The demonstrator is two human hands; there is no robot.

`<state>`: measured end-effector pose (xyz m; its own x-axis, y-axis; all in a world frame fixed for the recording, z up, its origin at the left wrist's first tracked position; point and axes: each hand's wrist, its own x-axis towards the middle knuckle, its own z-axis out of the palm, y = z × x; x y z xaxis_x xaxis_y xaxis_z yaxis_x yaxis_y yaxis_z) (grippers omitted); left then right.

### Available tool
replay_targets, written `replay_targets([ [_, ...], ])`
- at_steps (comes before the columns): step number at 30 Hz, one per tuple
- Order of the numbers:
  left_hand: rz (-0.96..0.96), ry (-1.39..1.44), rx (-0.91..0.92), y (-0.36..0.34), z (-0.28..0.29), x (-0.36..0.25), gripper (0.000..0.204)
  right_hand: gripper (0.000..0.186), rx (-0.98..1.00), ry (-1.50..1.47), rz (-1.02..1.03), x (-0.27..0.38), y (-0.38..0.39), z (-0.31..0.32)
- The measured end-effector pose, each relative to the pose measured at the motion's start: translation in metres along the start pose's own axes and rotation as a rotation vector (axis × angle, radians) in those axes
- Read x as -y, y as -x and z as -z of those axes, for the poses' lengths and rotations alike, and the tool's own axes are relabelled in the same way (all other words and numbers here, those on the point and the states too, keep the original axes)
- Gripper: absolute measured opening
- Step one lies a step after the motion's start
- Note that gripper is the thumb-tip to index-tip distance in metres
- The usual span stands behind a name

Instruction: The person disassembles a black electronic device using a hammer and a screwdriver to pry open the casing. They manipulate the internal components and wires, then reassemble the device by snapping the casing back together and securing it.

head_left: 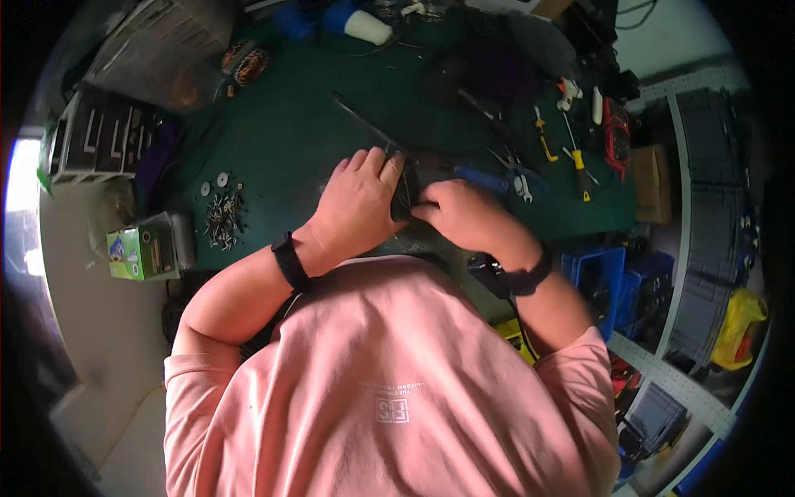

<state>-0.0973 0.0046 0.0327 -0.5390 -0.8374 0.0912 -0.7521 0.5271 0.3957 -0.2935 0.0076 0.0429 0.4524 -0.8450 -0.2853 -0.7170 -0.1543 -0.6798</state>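
Note:
My left hand (358, 203) is closed round the left side of a small dark object (404, 189) at the near edge of the green-topped bench. The object looks black and roughly block-shaped; its kind is hard to make out in the shade. From the right, my right hand (465, 214) reaches to it with thumb and fingers pinched together at its near right side. What those fingertips hold is too small to tell. Beyond my left hand lies a long dark rod-like piece (364, 120). Pliers (518, 176) with spread handles lie just past my right hand.
A yellow-handled screwdriver (580, 170), a yellow-and-black tool (543, 137) and a red meter (616, 137) lie at the right. Loose screws (224, 219) are heaped at the left, near a green box (137, 253). Drawers (99, 137) stand far left; blue bins (642, 282) sit low right.

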Motion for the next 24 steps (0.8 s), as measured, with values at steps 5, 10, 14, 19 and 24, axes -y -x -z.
replay_targets([
  [5, -0.001, -0.104, 0.131, -0.017, -0.014, 0.01, 0.084, 0.022, -0.043, -0.378, 0.086, -0.056, -0.014, -0.03],
  [10, -0.055, -0.115, 0.24, -0.015, -0.043, 0.016, 0.081, 0.022, 0.083, -0.483, -0.007, -0.084, -0.013, -0.044],
  [14, -0.17, -0.075, 0.229, -0.016, -0.073, 0.016, 0.078, 0.026, 0.148, -0.394, 0.039, -0.119, -0.016, -0.06],
  [19, -0.184, -0.132, 0.265, -0.021, -0.077, 0.014, 0.086, 0.022, 0.12, -0.02, 0.325, -0.14, -0.04, -0.097],
  [24, -0.178, -0.171, 0.247, -0.019, -0.084, 0.017, 0.084, 0.018, 0.111, -0.19, 0.23, -0.128, -0.036, -0.084],
])
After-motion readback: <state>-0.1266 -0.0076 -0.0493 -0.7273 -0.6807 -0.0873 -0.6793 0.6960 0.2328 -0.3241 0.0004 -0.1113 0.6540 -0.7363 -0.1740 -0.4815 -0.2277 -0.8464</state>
